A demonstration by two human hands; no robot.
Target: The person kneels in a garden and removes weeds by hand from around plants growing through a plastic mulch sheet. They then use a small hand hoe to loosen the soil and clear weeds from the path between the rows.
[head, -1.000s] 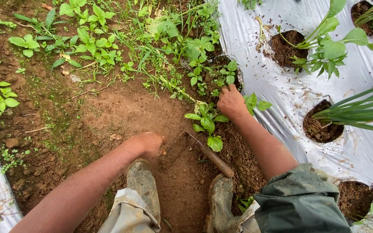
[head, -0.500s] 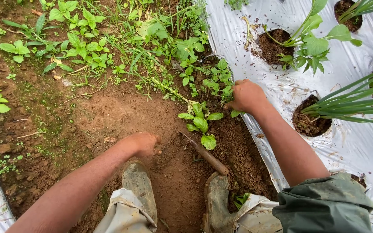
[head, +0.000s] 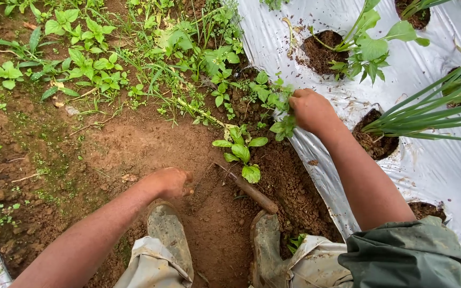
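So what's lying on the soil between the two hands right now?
In the head view, between the left hand and the right hand lie a wooden-handled tool on bare soil and a small broad-leaved weed.

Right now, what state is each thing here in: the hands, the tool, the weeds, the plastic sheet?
right hand: closed on a clump of weeds at the sheet's edge
left hand: fisted, resting on the soil
hand tool: lying on the soil, unheld
leafy weed: rooted, upright
plastic sheet: spread flat, soil-spattered
planting holes: filled with soil, plants growing
boots: muddy
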